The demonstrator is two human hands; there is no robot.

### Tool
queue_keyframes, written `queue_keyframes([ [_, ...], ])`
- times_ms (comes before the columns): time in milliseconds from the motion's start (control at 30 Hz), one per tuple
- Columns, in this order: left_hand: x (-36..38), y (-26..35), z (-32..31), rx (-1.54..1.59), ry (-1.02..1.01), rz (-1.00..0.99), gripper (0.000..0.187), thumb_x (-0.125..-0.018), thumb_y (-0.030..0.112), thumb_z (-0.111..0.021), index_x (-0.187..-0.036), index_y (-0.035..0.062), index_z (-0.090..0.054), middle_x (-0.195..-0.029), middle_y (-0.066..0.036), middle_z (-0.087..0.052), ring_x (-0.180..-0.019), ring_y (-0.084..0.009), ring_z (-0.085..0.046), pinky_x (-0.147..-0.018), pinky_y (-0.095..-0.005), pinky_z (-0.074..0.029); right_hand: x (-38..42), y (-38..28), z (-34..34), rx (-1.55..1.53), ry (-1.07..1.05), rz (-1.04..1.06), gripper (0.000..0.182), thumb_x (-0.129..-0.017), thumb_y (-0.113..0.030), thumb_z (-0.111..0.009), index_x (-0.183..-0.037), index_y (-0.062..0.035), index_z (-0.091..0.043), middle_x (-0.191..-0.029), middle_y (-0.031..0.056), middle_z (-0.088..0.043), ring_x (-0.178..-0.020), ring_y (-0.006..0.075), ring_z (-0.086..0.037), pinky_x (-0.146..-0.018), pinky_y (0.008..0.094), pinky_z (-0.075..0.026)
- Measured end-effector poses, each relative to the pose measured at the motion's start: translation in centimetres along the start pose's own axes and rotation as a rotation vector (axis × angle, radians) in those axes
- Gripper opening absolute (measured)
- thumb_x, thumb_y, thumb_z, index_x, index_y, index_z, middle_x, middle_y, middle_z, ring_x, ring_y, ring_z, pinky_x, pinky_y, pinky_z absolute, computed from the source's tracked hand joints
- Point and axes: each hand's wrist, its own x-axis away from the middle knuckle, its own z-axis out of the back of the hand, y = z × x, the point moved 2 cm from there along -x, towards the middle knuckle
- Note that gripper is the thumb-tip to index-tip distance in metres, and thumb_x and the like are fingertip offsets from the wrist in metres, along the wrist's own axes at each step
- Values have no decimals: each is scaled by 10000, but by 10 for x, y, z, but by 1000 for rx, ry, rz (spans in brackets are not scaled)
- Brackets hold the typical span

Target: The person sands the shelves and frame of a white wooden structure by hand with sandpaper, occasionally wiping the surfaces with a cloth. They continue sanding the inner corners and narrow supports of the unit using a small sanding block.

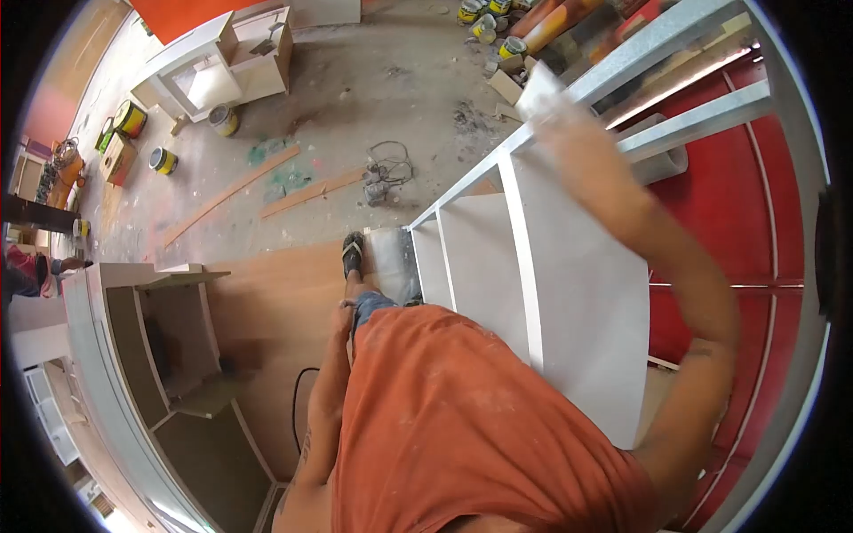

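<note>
A tall white shelf frame (524,258) with pale grey panels stands on my right. Stretched out over its top end is my right hand (558,120), smeared by motion. Something whitish (538,89) shows at its fingers, too blurred to name, beside the metal bar (657,49). Low on the other side, my left hand (345,306) hangs by my blue shorts (371,306); its fingers are too small to make out.
An open cabinet (182,346) stands on the left. Wooden strips (233,197), a corded tool (377,191) and paint cans (163,161) lie about the floor. A white cabinet (213,67) is farther off. Another person's arm (69,265) shows at the far left.
</note>
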Motion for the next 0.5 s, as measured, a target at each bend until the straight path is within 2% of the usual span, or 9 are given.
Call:
queue_keyframes([
  [33, -3, -1, 0, 3, 2, 6, 285, -829, 85, -476, -1007, 32, -692, -924, -110, -693, -883, -216, -637, -819, -345, -496, -3, -22, -47, 219, -57, 141, 418, -930, -126, -511, -1322, -13, -601, -1401, 140, -580, -1371, 300, -472, -1207, 394, -280],
  [67, -11, 1, -4, 55, -53, -72, 300, -835, 94, -476, -1037, 23, -687, -967, -126, -698, -927, -227, -641, -840, -352, -494, -10, -36, -75, 443, -107, 279, 415, -938, -155, -503, -1326, -56, -612, -1445, 131, -550, -1383, 290, -464, -1214, 410, -266],
  [100, -19, 1, -8, 109, -106, -149, 319, -840, 104, -476, -1067, 15, -681, -1009, -141, -702, -972, -237, -645, -860, -360, -493, -17, -32, -76, 446, -101, 287, 415, -938, -155, -503, -1326, -56, -612, -1445, 131, -550, -1383, 290, -464, -1214, 410, -266],
  [167, -28, 4, -7, 127, -90, -193, 313, -844, 111, -476, -1065, 11, -675, -1003, -146, -696, -985, -241, -640, -871, -363, -489, -22, -26, -72, 197, -195, 317, 408, -930, -137, -505, -1314, -71, -623, -1442, 136, -555, -1374, 285, -478, -1204, 417, -281],
  [233, -29, 2, 2, 133, -83, -245, 308, -849, 117, -476, -1064, 8, -668, -997, -152, -690, -999, -245, -636, -883, -367, -486, -7, -1, -30, 33, -123, 285, 391, -955, -144, -477, -1301, -46, -630, -1359, 152, -618, -1333, 295, -508, -1150, 427, -357],
  [300, -27, -9, 7, 248, -126, -145, 280, -861, 120, -473, -1038, 14, -662, -942, -140, -674, -934, -264, -641, -854, -375, -496, 3, 19, 68, 80, 41, 55, 378, -946, -118, -488, -1289, -54, -635, -1300, 140, -645, -1274, 290, -551, -1089, 433, -419],
  [333, -22, -17, 11, 250, -129, -142, 280, -861, 120, -473, -1038, 14, -662, -942, -140, -674, -934, -264, -641, -854, -375, -496, 4, 20, 74, 82, 37, 56, 378, -946, -118, -488, -1289, -54, -635, -1300, 140, -645, -1274, 290, -551, -1089, 433, -419],
  [400, -29, -42, 19, 32, -140, 12, 280, -872, 119, -469, -1070, 35, -648, -934, -109, -661, -865, -244, -640, -808, -365, -505, 2, 26, 82, -27, 65, -85, 379, -943, -115, -495, -1290, -46, -629, -1281, 143, -647, -1254, 292, -561, -1066, 433, -436],
  [500, -14, -49, 19, 23, -189, 103, 248, -885, 136, -478, -1038, 46, -651, -914, -91, -663, -805, -211, -633, -729, -363, -506, 9, 33, 84, -195, 106, -311, 381, -937, -111, -506, -1291, -35, -621, -1254, 147, -651, -1224, 296, -576, -1031, 433, -462],
])
